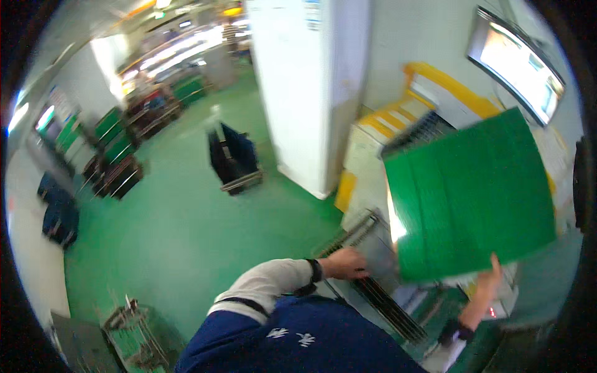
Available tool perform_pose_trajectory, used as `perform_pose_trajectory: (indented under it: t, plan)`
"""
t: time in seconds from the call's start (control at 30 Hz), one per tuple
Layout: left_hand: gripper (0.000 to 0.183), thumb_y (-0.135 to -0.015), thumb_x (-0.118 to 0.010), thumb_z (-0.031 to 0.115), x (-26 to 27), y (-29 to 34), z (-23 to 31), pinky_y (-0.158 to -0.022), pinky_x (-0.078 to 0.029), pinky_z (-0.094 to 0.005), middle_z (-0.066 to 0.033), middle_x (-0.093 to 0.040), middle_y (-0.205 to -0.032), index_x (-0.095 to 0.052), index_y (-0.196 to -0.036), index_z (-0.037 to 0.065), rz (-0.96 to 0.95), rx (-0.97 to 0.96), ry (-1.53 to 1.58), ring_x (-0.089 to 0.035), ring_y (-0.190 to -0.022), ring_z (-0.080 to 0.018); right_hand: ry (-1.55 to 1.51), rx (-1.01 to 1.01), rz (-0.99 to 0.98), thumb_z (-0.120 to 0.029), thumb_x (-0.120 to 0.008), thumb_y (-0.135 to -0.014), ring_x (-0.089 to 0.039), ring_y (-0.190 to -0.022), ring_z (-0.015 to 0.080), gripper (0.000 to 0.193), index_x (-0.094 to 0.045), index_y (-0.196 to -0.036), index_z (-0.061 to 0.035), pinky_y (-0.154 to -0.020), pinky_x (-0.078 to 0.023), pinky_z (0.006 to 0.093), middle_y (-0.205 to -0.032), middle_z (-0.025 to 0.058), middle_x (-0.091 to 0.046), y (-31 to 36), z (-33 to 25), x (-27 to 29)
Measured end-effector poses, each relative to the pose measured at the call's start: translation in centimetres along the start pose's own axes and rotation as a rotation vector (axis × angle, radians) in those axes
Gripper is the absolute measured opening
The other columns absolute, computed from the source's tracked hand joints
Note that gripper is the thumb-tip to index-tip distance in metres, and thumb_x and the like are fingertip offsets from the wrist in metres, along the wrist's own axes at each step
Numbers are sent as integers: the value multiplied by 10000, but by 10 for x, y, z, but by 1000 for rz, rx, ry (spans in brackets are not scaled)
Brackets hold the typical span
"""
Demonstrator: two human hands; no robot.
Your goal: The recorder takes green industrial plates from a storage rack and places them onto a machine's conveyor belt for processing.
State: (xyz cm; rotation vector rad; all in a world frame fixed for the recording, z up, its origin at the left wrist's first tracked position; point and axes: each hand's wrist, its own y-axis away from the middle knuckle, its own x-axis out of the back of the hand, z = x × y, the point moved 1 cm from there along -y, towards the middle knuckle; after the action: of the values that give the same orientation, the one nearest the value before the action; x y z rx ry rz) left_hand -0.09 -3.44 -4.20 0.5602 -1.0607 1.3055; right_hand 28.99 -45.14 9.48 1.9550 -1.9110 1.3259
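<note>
A large green ribbed plastic board (472,193) stands tilted on my right, covering part of the machine behind it. My right hand (487,285) grips its lower edge, one finger lying up against the face and the other fingers mostly hidden. In front of me, my left hand (346,264) is curled over a metal rack (388,308) with dark slotted rails, left of the board. Blur hides what its fingers close on, if anything.
A white and yellow machine (367,146) stands beside a white pillar (295,93). A screen (519,65) hangs on the right wall. Across the green floor are a dark cart (233,155), several racks with green panels (115,137) at far left, and a wire trolley (137,336) at lower left.
</note>
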Motion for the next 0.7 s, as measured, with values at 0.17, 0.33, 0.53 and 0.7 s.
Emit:
perform_pose_trajectory:
  t: [0.17, 0.33, 0.53, 0.7]
  plan:
    - [440, -982, -569, 500, 19, 2, 9, -890, -484, -487, -153, -662, -917, -681, -931, 77, -122, 135, -61, -634, -958, -363, -313, -85, -168, 16, -719, -818, -670, -1042, 285, 389, -707, -1200, -59, -947, -529, 400, -1179, 116, -716, -14, -41, -86]
    - [429, -977, -576, 480, 28, -8, 17, -898, -469, -460, -134, -669, -874, -688, -857, 85, -114, 150, -59, -627, -939, -342, -1464, -756, -148, -58, -720, -903, -614, -1056, 273, 288, -602, -1163, -98, -903, -488, 411, -1164, 59, -661, -31, -52, -127]
    - [392, -982, -586, 483, 27, -14, 7, -916, -469, -467, -122, -661, -971, -704, -1017, 111, -181, 147, -31, -630, -1023, -331, -1520, -800, -121, -46, -700, -919, -601, -999, 246, 210, -593, -1093, -95, -910, -487, 403, -1094, 61, -638, -58, -39, -157]
    - [408, -977, -594, 497, 38, -22, 13, -913, -467, -468, -117, -660, -964, -703, -1028, 108, -211, 158, -73, -629, -1009, -327, -1600, -903, -39, -53, -680, -939, -598, -1007, 250, 193, -582, -1104, -70, -929, -504, 409, -1099, 85, -630, -82, -12, -188]
